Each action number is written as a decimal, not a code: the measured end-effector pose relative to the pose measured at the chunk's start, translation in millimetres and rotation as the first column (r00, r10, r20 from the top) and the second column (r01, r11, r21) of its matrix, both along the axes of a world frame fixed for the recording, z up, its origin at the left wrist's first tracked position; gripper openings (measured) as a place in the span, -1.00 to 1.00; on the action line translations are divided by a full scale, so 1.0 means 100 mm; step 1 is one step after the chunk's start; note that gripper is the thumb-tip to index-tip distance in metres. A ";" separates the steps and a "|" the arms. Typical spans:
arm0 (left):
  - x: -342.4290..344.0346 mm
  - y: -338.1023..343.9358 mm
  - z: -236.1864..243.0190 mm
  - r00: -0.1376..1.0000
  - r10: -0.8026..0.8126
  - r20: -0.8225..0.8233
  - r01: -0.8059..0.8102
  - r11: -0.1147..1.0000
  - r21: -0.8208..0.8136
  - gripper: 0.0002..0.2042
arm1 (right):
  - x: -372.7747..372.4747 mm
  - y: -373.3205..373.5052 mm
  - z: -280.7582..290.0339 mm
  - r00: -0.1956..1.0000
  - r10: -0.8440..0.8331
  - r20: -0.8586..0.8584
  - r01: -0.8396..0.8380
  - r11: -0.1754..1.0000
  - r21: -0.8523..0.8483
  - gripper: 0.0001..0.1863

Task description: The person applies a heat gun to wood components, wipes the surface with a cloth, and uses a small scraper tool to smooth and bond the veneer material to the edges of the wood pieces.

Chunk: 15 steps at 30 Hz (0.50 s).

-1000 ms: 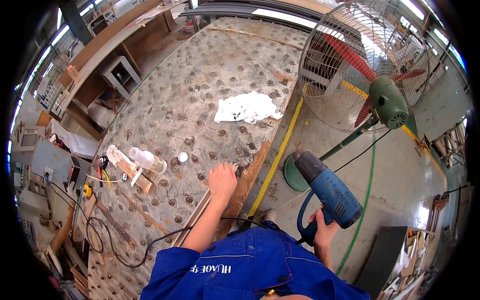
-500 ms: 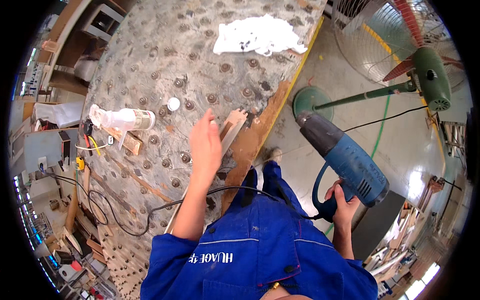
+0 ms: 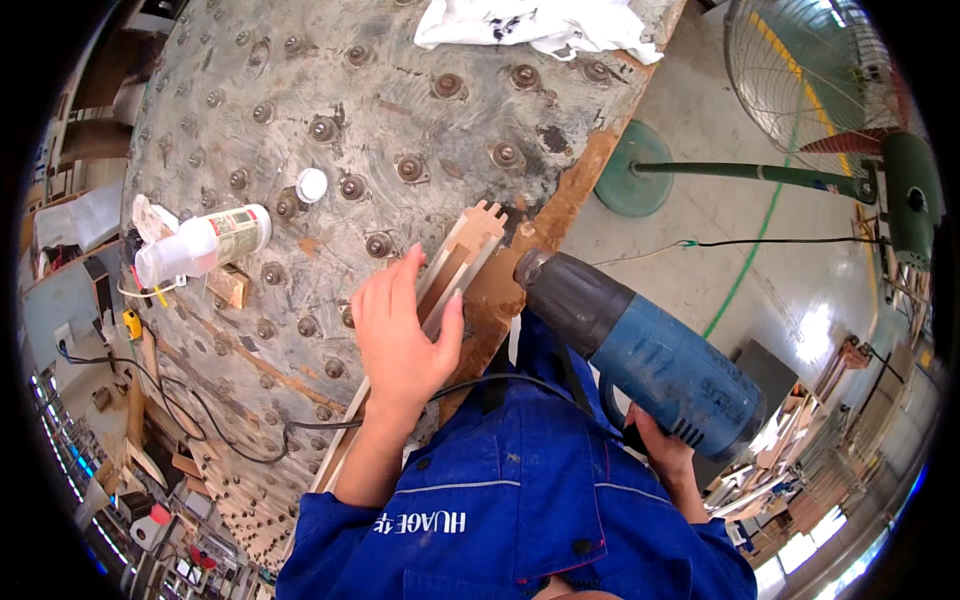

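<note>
My left hand (image 3: 400,340) grips the long pale wooden strip (image 3: 478,230), thumb and fingers on either side; the strip's notched end sticks out beyond it along the edge of the steel bench top (image 3: 200,130). My right hand (image 3: 660,440) is closed round the handle of a blue and black heat gun (image 3: 660,370), partly hidden behind its body. The gun's nozzle points left toward the strip, just off its right side. A black cord (image 3: 250,459) runs from the gun across the bench.
On the studded bench lie a plastic bottle (image 3: 200,247), white cap (image 3: 311,185), white cloth (image 3: 535,20), wood block (image 3: 232,285) and yellow tape measure (image 3: 132,325). A green standing fan (image 3: 905,200), based on the floor (image 3: 632,168), is at right; wood offcuts (image 3: 800,430) lie lower right.
The view has tipped downward. My left hand has shifted onto the wooden strip, and the heat gun has swung left, its nozzle now near the strip.
</note>
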State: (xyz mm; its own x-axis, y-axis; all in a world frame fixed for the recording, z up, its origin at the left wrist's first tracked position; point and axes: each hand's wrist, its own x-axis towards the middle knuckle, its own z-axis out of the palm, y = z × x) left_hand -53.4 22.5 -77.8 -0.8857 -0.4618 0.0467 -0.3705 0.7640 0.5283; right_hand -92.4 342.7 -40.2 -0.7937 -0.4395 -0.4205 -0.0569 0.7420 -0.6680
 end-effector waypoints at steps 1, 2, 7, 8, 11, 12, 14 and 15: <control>-0.03 0.00 -0.01 1.000 -0.008 0.002 0.008 1.000 -0.020 -0.45 | -0.02 0.00 0.00 0.995 0.095 -0.036 -0.093 0.994 0.052 -0.91; -0.06 0.00 -0.02 1.000 -0.021 0.004 0.021 0.999 -0.040 -0.44 | -0.05 -0.02 0.01 0.980 0.186 -0.070 -0.178 0.979 0.101 -0.91; -0.12 -0.02 -0.08 0.998 -0.035 0.044 0.037 0.999 -0.032 -0.42 | -0.09 -0.02 -0.05 0.984 0.180 0.009 -0.180 0.977 0.113 -0.97; -0.13 -0.02 -0.09 0.998 -0.034 0.055 0.035 0.999 -0.027 -0.42 | -0.09 -0.01 -0.07 0.988 0.148 0.043 -0.151 0.983 0.105 -0.97; -0.15 -0.03 -0.11 0.997 -0.038 0.061 0.040 0.999 -0.023 -0.42 | -0.06 0.10 -0.08 0.951 0.305 -0.044 -0.290 0.934 0.208 -0.92; -0.16 -0.03 -0.11 0.997 -0.037 0.069 0.038 0.999 -0.013 -0.42 | -0.05 0.11 -0.07 0.958 0.282 -0.040 -0.269 0.941 0.206 -0.91; -0.18 -0.03 -0.10 0.996 -0.026 0.086 0.026 1.000 0.002 -0.42 | -0.03 0.12 -0.07 0.970 0.241 -0.010 -0.235 0.952 0.195 -0.91; -0.19 -0.02 -0.10 0.996 -0.026 0.087 0.026 1.000 -0.001 -0.42 | -0.03 0.12 -0.07 0.978 0.209 0.012 -0.207 0.961 0.184 -0.91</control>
